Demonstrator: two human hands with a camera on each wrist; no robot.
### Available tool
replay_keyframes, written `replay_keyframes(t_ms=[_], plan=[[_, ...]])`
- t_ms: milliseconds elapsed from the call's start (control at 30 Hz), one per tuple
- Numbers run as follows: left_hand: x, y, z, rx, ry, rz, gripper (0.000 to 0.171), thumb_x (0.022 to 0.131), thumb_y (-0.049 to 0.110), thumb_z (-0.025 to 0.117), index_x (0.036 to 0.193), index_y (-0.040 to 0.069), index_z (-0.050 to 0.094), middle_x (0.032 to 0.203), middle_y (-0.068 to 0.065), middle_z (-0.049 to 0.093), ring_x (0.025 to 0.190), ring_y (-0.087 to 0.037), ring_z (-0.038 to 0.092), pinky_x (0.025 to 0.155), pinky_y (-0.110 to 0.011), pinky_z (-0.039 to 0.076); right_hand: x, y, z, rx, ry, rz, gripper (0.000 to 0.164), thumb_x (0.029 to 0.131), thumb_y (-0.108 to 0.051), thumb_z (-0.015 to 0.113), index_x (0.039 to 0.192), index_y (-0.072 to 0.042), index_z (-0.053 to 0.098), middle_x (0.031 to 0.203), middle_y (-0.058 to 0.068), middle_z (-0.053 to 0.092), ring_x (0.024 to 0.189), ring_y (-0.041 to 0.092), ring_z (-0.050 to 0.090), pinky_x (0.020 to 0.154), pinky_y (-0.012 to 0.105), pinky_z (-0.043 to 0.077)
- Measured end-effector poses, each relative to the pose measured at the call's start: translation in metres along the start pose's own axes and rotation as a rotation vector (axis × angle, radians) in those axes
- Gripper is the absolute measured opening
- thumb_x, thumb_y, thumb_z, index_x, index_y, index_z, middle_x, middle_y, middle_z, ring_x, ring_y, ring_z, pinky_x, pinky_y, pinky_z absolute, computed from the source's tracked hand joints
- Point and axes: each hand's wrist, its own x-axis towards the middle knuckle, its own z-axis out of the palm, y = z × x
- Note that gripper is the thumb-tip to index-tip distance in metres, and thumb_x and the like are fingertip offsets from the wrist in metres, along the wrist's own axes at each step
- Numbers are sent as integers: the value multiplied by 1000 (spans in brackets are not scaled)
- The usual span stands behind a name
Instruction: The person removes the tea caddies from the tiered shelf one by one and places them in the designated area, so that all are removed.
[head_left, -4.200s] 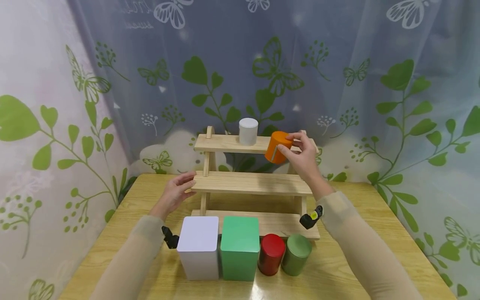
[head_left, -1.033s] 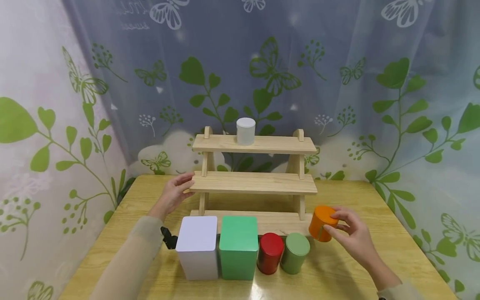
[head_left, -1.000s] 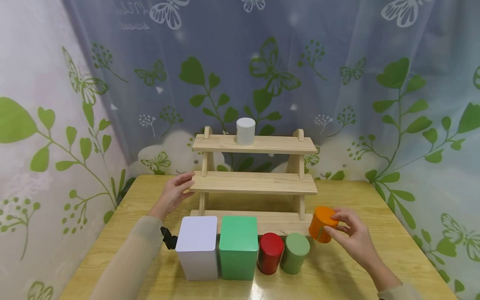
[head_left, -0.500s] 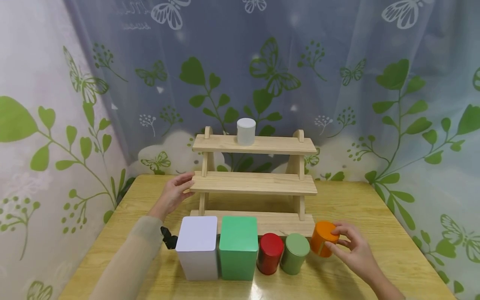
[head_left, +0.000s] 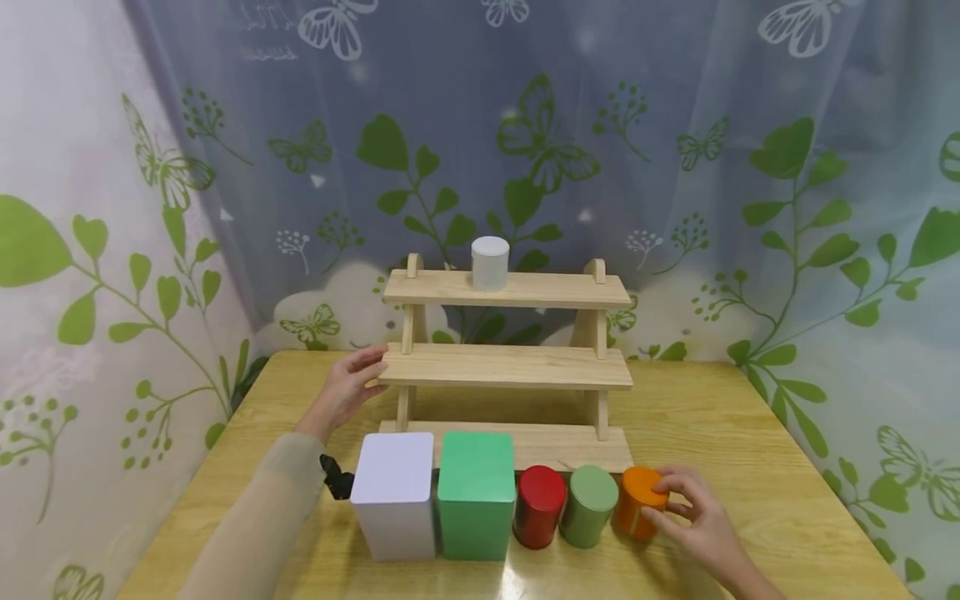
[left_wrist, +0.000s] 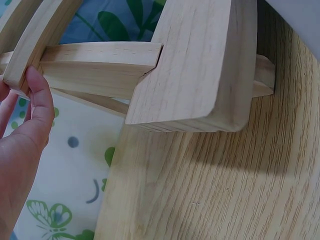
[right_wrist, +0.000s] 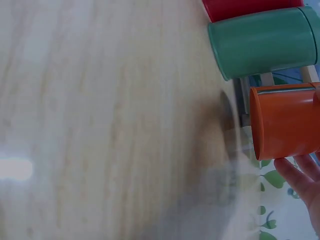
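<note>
My right hand [head_left: 697, 525] holds an orange round tin [head_left: 642, 502] between thumb and fingers, upright at the right end of a row of containers. In the right wrist view the fingers lie along the side of the orange tin [right_wrist: 285, 120], beside the light green tin [right_wrist: 265, 42]. My left hand [head_left: 348, 390] grips the left end of the middle board of a three-step wooden display stand [head_left: 506, 365]; the left wrist view has its fingers [left_wrist: 40, 100] around that board end. A white round tin [head_left: 491, 264] stands on the top board.
In front of the stand are a white square box [head_left: 394, 500], a green square box [head_left: 477, 500], a red tin [head_left: 540, 507] and a light green tin [head_left: 590, 507], side by side on the wooden table [head_left: 712, 408]. A leaf-printed curtain [head_left: 450, 125] hangs behind.
My right hand has carried the orange tin from the top board down to the right, then lowered it beside the light green tin. The left hand has stayed on the stand.
</note>
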Motion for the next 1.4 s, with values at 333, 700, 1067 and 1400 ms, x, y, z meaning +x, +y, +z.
replay_keyframes(t_ms=[333,700,1067,1400], plan=[[12,-16,-9,0,37,9,49,91,10,60,135,-1,44,129,-11,43,105,-21,52,85,-39,47,-6,7,6,-8,-44,71,28,74,3,75,93,-5,56,116,12,45,100,4,48,74,24,51],[-1,0,-2,7,12,-7,47,93,5,55,137,-4,39,132,-15,39,104,-20,52,89,-43,44,-10,14,9,9,-66,25,31,72,7,76,93,-7,57,117,15,45,101,6,49,73,25,51],[-2,2,-1,4,1,-1,47,94,3,52,138,-5,38,131,-15,40,101,-18,53,92,-46,41,-8,11,0,42,-29,-43,31,76,12,69,103,2,59,120,13,47,109,8,49,75,23,50],[-2,2,0,16,-9,-4,47,95,4,52,138,-4,37,136,-17,36,105,-20,51,91,-43,43,1,8,-7,101,-21,-87,34,76,17,65,109,14,53,122,9,50,110,11,52,77,27,51]])
